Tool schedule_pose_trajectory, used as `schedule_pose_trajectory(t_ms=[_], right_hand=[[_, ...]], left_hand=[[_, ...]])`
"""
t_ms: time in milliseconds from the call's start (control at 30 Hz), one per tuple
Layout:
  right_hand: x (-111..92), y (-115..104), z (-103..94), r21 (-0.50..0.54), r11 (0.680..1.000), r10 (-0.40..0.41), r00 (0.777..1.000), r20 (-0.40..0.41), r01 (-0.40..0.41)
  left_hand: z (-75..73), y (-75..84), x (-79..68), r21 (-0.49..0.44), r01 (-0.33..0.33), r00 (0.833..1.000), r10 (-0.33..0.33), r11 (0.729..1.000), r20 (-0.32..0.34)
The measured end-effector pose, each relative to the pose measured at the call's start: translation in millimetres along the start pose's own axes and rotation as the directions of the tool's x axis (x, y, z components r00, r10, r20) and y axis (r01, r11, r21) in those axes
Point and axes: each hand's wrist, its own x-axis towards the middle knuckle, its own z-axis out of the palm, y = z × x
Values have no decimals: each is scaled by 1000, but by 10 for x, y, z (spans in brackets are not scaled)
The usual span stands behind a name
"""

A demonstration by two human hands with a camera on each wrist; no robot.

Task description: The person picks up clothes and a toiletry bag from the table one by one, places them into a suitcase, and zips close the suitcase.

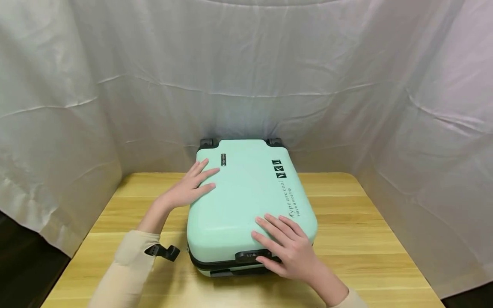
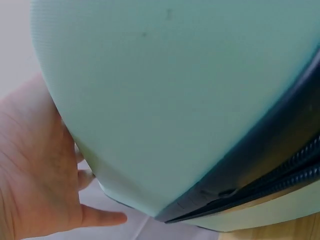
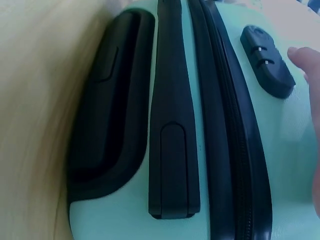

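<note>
A mint-green hard-shell suitcase [image 1: 239, 201] lies flat on a wooden table, its two wheels toward the back curtain. My left hand [image 1: 188, 186] rests on its left edge with fingers spread over the top shell. Near the front right corner my right hand [image 1: 290, 248] lies on the shell, fingers extended, thumb by the black combination lock [image 1: 248, 256]. In the right wrist view the carry handle [image 3: 172, 110], the zipper [image 3: 232, 125] and the lock [image 3: 267, 62] show on the front side. The left wrist view shows the zipper [image 2: 260, 185] along the suitcase's side.
The wooden table [image 1: 346, 222] extends on both sides of the suitcase. Pale grey curtains [image 1: 246, 85] hang behind it and at left and right. A black strap end [image 1: 163, 251] sticks out from the left sleeve.
</note>
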Motion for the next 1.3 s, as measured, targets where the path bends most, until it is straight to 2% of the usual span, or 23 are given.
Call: schedule_pose_trajectory(t_ms=[233, 467, 767, 967, 1300], right_hand=[[-19, 93, -44, 23, 999, -24, 999, -33, 24], [-52, 179, -67, 76, 997, -30, 999, -43, 34], [-116, 266, -50, 125, 991, -28, 994, -110, 42], [-135, 321, -21, 122, 992, -16, 989, -144, 34], [-219, 488, -17, 114, 993, 19, 989, -146, -2]], left_hand=[[26, 143, -134, 107, 48, 998, -44, 993, -38], [56, 264, -246, 212, 107, 993, -95, 971, -68], [146, 353, -367, 224, 183, 980, -160, 957, -117], [161, 405, -440, 242, 204, 975, -176, 949, -133], [252, 496, -555, 274, 179, 972, -127, 945, -196]])
